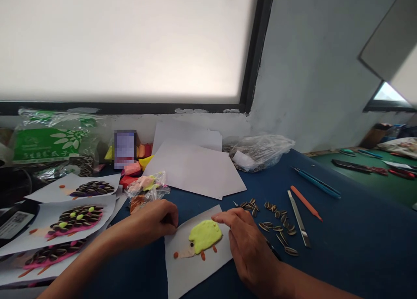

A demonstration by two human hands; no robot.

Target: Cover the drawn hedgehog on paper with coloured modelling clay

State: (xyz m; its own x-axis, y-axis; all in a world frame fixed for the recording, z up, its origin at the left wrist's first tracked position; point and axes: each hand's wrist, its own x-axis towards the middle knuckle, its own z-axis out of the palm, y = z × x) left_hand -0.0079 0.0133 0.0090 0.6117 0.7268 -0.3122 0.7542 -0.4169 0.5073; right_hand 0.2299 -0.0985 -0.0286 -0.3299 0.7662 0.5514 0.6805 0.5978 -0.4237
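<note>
A white paper sheet (pixel 182 279) lies on the blue table, bearing a hedgehog shape with a yellow-green clay body (pixel 206 236). The figure has a pale clay snout, a brown nose, a dark eye and brown feet. My left hand (pixel 163 218) is closed, its curled fingertips on the sheet's upper left edge. My right hand (pixel 247 244) has its index finger stretched out, touching the upper right of the clay body; its thumb is apart. Whether anything small lies under that fingertip is hidden. Striped sunflower seeds (pixel 276 214) are scattered right of the sheet.
Finished hedgehog pictures (pixel 74 221) are stacked at left. Behind are a green seed bag (pixel 48 142), clay packets (pixel 132 169), blank sheets (pixel 195 169) and a clear plastic bag (pixel 263 151). A metal blade tool (pixel 299 218), orange tool (pixel 306 202) and blue tweezers (pixel 316 182) lie right.
</note>
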